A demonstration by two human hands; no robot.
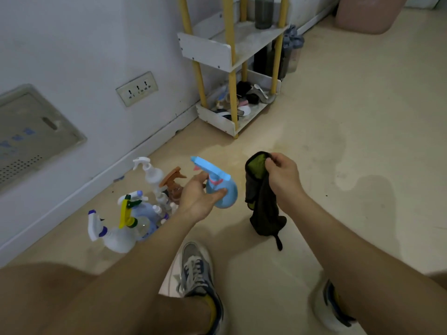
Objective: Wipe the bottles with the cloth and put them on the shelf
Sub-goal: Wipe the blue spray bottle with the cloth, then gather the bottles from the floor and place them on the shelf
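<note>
My left hand (pixel 199 198) holds a light blue spray bottle (pixel 221 187) by its round body, above the floor, nozzle pointing up and left. My right hand (pixel 284 176) pinches the top of a dark cloth with a green inner side (pixel 262 199), which hangs down just right of the bottle without touching it. Several more spray bottles (pixel 135 211) stand clustered on the floor by the wall, left of my left hand. The white shelf with yellow posts (pixel 229 59) stands against the wall further back.
The shelf's middle tier holds a dark grey bottle (pixel 263 10); its bottom tray (pixel 217 118) holds small clutter. A pink bin (pixel 367 13) stands at the far right. A wall socket (pixel 136 89) is on the left wall. My shoes (pixel 198 269) are on the beige floor below.
</note>
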